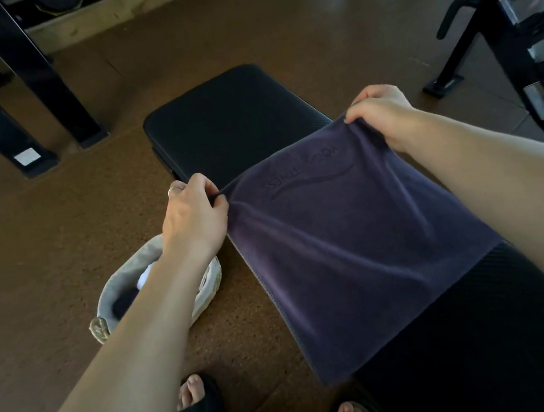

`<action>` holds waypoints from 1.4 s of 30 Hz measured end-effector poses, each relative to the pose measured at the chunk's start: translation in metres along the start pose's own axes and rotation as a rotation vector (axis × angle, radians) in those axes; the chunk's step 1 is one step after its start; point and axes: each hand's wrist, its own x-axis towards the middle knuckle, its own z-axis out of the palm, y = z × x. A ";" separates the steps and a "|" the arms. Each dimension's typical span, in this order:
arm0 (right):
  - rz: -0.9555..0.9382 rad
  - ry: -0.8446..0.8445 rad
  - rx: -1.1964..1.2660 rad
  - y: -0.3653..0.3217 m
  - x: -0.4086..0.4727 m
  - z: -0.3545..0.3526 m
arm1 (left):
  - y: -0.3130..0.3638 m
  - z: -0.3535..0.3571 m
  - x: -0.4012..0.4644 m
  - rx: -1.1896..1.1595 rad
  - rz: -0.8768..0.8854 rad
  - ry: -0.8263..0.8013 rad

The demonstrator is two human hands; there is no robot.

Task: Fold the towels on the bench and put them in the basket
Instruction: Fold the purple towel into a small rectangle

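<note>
From the head view, my left hand (pixel 193 214) and right hand (pixel 382 113) each pinch a far corner of the purple towel (pixel 352 246) in curled fingers; it lies across the black bench (pixel 232 119). The basket (pixel 108 303) sits on the floor left of the bench.

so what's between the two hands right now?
The far edge of the purple towel, stretched between the left hand and right hand, which pinch its corners over the black bench. Head view.
</note>
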 end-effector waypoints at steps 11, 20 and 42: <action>-0.148 0.150 -0.088 -0.007 -0.013 -0.012 | -0.001 -0.005 0.002 -0.022 0.010 -0.043; -0.162 0.149 -0.071 -0.009 -0.018 -0.020 | -0.002 -0.009 0.001 0.078 0.143 -0.058; -0.347 0.270 -0.160 0.003 -0.031 -0.019 | 0.007 -0.021 -0.002 0.121 0.234 -0.152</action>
